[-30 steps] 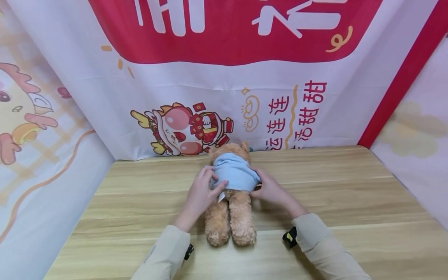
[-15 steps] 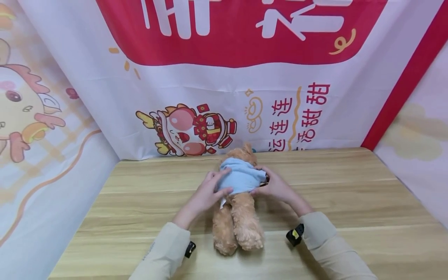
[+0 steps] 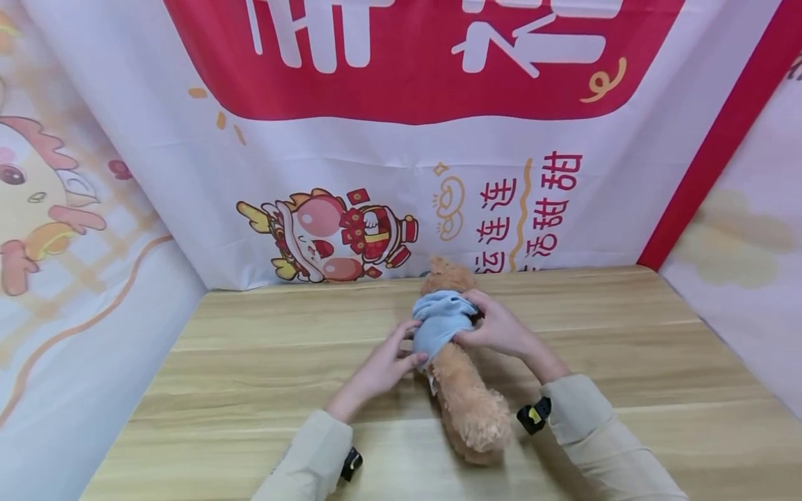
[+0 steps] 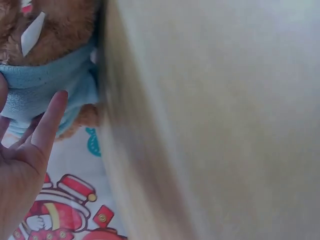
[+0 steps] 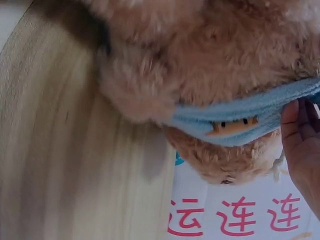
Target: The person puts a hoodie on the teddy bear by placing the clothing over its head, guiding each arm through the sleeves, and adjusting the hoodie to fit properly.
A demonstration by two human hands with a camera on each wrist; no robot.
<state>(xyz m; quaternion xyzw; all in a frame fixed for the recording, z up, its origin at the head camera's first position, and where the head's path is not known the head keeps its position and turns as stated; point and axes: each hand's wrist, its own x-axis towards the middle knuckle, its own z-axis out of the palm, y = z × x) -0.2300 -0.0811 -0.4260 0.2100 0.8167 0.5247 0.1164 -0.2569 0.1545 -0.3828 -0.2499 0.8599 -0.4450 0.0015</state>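
A brown plush teddy bear (image 3: 473, 403) in a light blue shirt (image 3: 436, 327) lies turned onto its side on the table. Its head points to the back and its legs to the front. My left hand (image 3: 382, 365) holds the torso from the left, thumb by the shirt's lower edge and fingers higher up. In the left wrist view a white tag (image 4: 33, 34) hangs below the shirt. From the other side my right hand (image 3: 501, 330) grips the shirt and torso; the right wrist view has its thumb and fingers pinching the cloth. An orange animal patch (image 5: 234, 126) decorates the shirt front.
The wooden table (image 3: 276, 390) extends on both sides of the bear. Directly behind the bear's head hangs a white and red printed cloth (image 3: 351, 139), meeting the table's back edge. Printed panels also stand at left and right.
The bear has rolled from lying back-up onto its side, its legs swinging right and stacking together. Both hands have stayed at the torso, and the left has shifted right with it.
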